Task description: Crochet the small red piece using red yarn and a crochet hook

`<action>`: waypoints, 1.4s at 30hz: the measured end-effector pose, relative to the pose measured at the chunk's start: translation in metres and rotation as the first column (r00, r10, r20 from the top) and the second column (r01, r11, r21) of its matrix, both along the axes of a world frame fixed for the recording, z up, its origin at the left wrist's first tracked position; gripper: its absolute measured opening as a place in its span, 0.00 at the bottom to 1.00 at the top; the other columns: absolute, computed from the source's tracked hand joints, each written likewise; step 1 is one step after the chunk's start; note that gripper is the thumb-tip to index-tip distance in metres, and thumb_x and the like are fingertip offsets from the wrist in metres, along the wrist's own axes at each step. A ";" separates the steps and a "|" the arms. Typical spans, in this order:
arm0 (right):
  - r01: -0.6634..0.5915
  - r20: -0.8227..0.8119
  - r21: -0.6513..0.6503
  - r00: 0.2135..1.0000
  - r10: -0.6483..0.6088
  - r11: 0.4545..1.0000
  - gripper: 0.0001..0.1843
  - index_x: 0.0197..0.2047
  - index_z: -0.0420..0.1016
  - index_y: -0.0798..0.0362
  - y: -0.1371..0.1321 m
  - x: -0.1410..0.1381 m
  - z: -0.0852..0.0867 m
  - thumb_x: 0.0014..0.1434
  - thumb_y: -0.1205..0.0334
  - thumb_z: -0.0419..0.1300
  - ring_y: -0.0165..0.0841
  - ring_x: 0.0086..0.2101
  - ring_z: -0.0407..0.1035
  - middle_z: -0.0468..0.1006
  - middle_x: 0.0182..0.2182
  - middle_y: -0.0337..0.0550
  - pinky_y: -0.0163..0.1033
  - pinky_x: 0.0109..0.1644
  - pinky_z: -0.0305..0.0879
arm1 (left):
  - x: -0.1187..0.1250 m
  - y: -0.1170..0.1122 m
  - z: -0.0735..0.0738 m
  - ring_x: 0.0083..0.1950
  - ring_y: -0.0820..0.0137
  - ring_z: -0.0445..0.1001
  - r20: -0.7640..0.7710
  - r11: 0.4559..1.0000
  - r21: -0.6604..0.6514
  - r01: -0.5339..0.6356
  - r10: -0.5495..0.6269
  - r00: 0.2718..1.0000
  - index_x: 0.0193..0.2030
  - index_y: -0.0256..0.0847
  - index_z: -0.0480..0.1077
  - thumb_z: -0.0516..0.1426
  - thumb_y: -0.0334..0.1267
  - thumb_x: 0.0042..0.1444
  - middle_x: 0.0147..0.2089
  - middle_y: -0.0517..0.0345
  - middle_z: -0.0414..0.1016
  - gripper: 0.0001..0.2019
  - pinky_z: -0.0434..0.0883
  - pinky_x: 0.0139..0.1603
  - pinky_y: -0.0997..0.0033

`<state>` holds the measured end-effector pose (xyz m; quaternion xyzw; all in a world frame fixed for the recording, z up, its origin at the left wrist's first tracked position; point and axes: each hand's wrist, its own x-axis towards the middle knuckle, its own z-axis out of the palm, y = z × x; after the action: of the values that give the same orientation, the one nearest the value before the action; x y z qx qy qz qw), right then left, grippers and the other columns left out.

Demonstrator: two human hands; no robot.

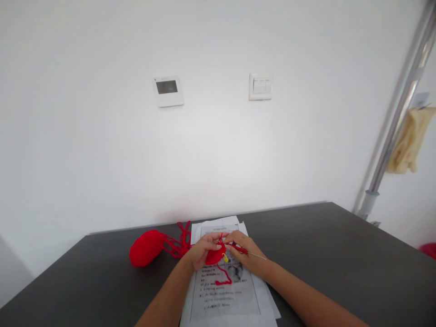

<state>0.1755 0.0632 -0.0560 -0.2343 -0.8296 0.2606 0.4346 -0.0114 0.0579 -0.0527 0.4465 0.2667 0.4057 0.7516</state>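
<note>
Between my two hands is a small piece of red crochet work (213, 257), held over printed sheets. My left hand (204, 249) pinches its upper left edge with the thumb in front. A crochet hook (242, 249) with a red grip and a thin metal shaft lies in my right hand (245, 245), its fingers closed around it. The hook's working tip is at the crochet's top edge, too small to make out. A yellow stitch marker (225, 258) hangs from the crochet's right side. Below it a red yarn tail (225, 278) trails onto the paper.
Left of my hands a ball of red yarn (146, 248) sits on the dark table (102, 277), loose tangled strands (177, 247) running toward my left hand. Printed sheets (228, 309) lie beneath my hands. Behind the table stands a white wall with a switch (261, 86) and a panel (168, 91).
</note>
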 end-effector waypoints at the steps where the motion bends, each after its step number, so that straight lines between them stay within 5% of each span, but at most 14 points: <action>1: -0.016 -0.019 0.028 1.000 0.016 0.999 0.07 0.41 0.71 0.52 0.000 -0.001 0.000 0.59 0.64 0.54 0.34 0.41 0.68 0.73 0.38 0.46 0.40 0.46 0.65 | 0.000 0.001 -0.001 0.37 0.68 0.75 0.006 1.000 -0.003 -0.022 0.022 1.000 0.49 0.34 0.71 0.60 0.25 0.42 0.40 0.47 0.77 0.23 0.67 0.40 0.72; 5: -0.035 -0.014 0.091 0.999 0.036 0.995 0.07 0.42 0.69 0.51 0.001 -0.005 -0.001 0.61 0.64 0.52 0.34 0.42 0.66 0.72 0.38 0.46 0.41 0.48 0.65 | 0.000 0.003 -0.005 0.38 0.69 0.75 0.020 0.997 0.007 -0.078 0.078 0.997 0.48 0.33 0.72 0.61 0.30 0.46 0.40 0.46 0.77 0.19 0.66 0.41 0.73; 17: -0.009 -0.002 0.161 1.000 0.010 0.987 0.11 0.46 0.69 0.49 -0.003 -0.001 0.003 0.63 0.64 0.50 0.35 0.45 0.67 0.73 0.42 0.46 0.43 0.51 0.64 | 0.002 0.005 -0.007 0.31 0.73 0.73 -0.040 0.977 -0.004 -0.213 0.213 0.976 0.48 0.36 0.71 0.65 0.30 0.40 0.34 0.53 0.76 0.25 0.65 0.33 0.76; 22: 0.058 -0.071 0.016 0.996 -0.057 0.998 0.09 0.42 0.72 0.51 -0.003 0.003 0.001 0.60 0.62 0.53 0.35 0.41 0.70 0.75 0.39 0.46 0.41 0.48 0.66 | -0.002 0.004 -0.002 0.23 0.79 0.67 -0.098 0.959 -0.005 -0.285 0.283 0.954 0.48 0.36 0.71 0.66 0.32 0.40 0.25 0.61 0.71 0.25 0.61 0.26 0.80; 28: 0.035 -0.135 -0.233 0.988 -0.068 0.972 0.11 0.38 0.76 0.53 -0.001 0.003 0.005 0.58 0.57 0.56 0.35 0.37 0.72 0.79 0.34 0.45 0.39 0.43 0.68 | -0.009 0.002 0.001 0.23 0.79 0.67 -0.136 0.973 -0.023 -0.231 0.226 0.965 0.46 0.35 0.72 0.66 0.32 0.40 0.26 0.60 0.71 0.23 0.61 0.26 0.79; 42: -0.085 -0.234 -0.368 0.972 -0.003 0.926 0.12 0.35 0.77 0.55 0.001 0.003 0.005 0.56 0.54 0.59 0.35 0.34 0.74 0.80 0.32 0.45 0.39 0.40 0.70 | -0.017 0.002 0.001 0.19 0.80 0.64 -0.174 0.991 -0.011 -0.134 0.130 0.976 0.43 0.35 0.72 0.63 0.31 0.42 0.21 0.63 0.69 0.18 0.58 0.21 0.80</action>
<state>0.1783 0.0647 -0.0507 -0.2639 -0.7131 0.4490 0.4692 -0.0283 0.0595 -0.0518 0.4527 0.3647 0.4113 0.7021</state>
